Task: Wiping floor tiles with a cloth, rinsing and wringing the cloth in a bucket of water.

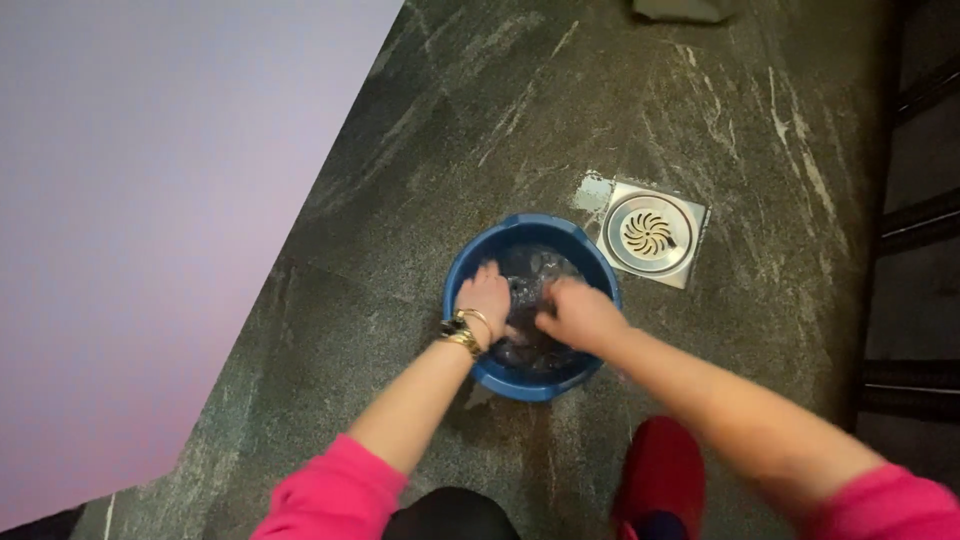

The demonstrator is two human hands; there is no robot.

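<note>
Both hands are down inside a blue basin [470, 262] that sits on the dark stone floor [480, 120], just left of a square metal drain [652, 233]. The left hand [487, 297] — gold bracelets [464, 331] at its wrist — and the right hand [578, 313] are close together over a dark, wet cloth [530, 280] in the water. Each seems curled on the cloth, though motion blur keeps the grip from being certain. Pink sleeves [330, 495] are pushed up the forearms. A red slipper [660, 478] rests on the floor near the basin — below the right arm.
</note>
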